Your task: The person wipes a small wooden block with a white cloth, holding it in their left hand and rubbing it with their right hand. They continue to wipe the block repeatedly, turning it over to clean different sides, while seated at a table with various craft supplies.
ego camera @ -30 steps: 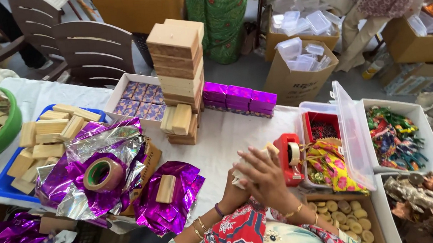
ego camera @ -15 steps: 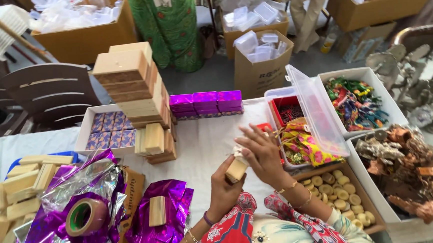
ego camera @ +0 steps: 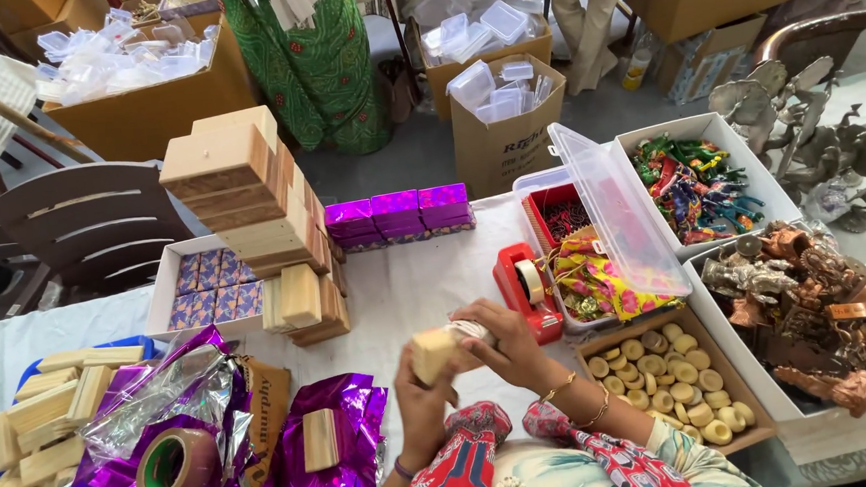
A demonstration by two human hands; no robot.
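Since a moment ago, both hands lifted one wooden block (ego camera: pixel 434 354) above the counter (ego camera: pixel 406 285); left hand (ego camera: pixel 420 395) grips it, right hand (ego camera: pixel 504 344) holds tape against it. One red dispenser (ego camera: pixel 522 290) nearby.

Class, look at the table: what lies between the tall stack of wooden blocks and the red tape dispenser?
In the head view, between the stack of wooden blocks and the red tape dispenser lies a row of purple foil-wrapped boxes toward the back; nearer, bare white tablecloth.

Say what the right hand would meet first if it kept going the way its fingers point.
The right hand points left across the wooden block it already touches. Past that, probably the stack of wooden blocks, though depth is unclear.
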